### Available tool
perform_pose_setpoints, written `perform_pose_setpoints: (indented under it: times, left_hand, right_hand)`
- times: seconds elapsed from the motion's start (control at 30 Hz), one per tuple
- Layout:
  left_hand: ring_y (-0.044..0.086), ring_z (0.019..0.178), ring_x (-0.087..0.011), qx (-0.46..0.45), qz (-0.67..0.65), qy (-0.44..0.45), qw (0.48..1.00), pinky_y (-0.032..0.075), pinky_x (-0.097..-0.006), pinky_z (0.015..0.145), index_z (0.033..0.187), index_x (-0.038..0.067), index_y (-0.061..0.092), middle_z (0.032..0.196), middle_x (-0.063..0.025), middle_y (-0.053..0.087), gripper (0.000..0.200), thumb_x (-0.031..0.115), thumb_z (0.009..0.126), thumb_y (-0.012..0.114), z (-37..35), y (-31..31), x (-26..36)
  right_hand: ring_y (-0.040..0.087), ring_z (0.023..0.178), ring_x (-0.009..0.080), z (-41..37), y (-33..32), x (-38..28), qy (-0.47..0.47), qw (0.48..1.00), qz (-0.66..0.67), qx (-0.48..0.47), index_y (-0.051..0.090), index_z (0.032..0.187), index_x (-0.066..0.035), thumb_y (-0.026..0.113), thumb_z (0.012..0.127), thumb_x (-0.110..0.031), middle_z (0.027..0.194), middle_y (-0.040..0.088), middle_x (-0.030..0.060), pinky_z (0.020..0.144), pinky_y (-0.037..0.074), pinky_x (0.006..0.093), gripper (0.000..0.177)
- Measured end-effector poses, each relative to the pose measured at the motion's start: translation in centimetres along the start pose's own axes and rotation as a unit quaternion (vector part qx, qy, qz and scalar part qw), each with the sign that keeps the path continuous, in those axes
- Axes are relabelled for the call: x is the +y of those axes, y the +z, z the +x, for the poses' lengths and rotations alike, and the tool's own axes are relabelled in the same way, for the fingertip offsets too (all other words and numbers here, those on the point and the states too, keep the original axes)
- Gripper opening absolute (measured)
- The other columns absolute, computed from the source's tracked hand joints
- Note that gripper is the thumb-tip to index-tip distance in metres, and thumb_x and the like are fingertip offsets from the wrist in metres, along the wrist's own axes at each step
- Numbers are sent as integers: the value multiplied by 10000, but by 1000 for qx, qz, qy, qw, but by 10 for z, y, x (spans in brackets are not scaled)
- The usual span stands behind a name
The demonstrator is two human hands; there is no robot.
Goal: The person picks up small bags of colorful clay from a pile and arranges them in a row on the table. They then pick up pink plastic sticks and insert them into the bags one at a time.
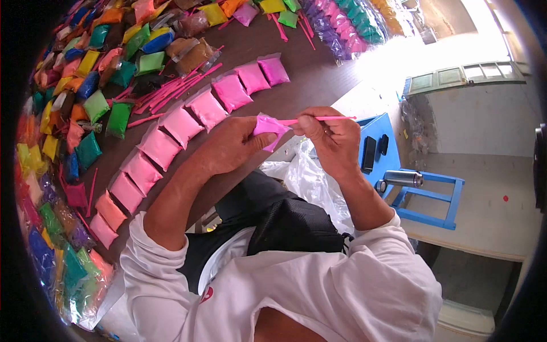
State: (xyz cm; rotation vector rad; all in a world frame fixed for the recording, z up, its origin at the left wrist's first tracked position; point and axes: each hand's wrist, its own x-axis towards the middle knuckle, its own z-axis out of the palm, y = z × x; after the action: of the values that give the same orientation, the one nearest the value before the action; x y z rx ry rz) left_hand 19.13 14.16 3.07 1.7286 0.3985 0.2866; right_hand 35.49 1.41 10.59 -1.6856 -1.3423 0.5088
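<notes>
My left hand [231,143] is closed on a small pinkish-purple plastic packet [269,128], thumb across its front. My right hand [330,139] pinches a thin pink plastic stick [337,118]. The stick lies roughly level, its left end right at the packet's edge, its other end sticking out past my fingers. Both hands are raised close together above my lap. Beyond my left arm, a curved row of pink packets [206,109] lies on the dark brown table [310,71], with an orange-pink packet [110,210] near its lower end.
Loose pink sticks [171,94] lie behind the row. A large heap of coloured packets [108,74] covers the table's far left. Purple, pink and teal packet strips [347,28] lie at the back. To my right are a blue stool [427,194], a metal flask [403,178] and clear plastic bags [310,176].
</notes>
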Motion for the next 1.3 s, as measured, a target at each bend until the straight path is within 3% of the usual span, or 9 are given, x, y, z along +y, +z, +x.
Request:
perform_pose_setpoints:
  times: [0.27,0.77,0.97,1.3]
  left_hand:
    - [566,675,-214,7,7,15,1000,451,-353,649,979,3,644,770,-135,628,314,312,923,624,-1,-1,4]
    - [543,645,-203,3,-11,27,1000,438,-351,623,991,5,640,743,-140,609,282,280,930,619,1,1,0]
    - [530,623,-244,9,5,55,998,428,-367,608,967,10,641,727,-160,588,284,290,917,634,2,2,-2]
    - [513,596,-250,10,0,51,999,409,-377,583,942,10,638,691,-154,570,306,316,916,634,1,0,1]
  right_hand:
    - [636,676,103,0,5,-1,29,999,22,38,659,956,45,633,932,-152,737,674,78,617,504,229,200]
    - [637,716,118,4,6,1,13,1000,11,21,683,956,16,656,916,-176,763,680,85,626,489,253,198]
    - [650,730,129,8,5,-7,-14,997,-75,24,697,947,3,674,897,-176,804,698,100,650,496,271,188]
    - [643,758,126,8,10,-3,-15,999,-37,7,691,962,1,671,897,-139,828,699,86,674,493,257,155]
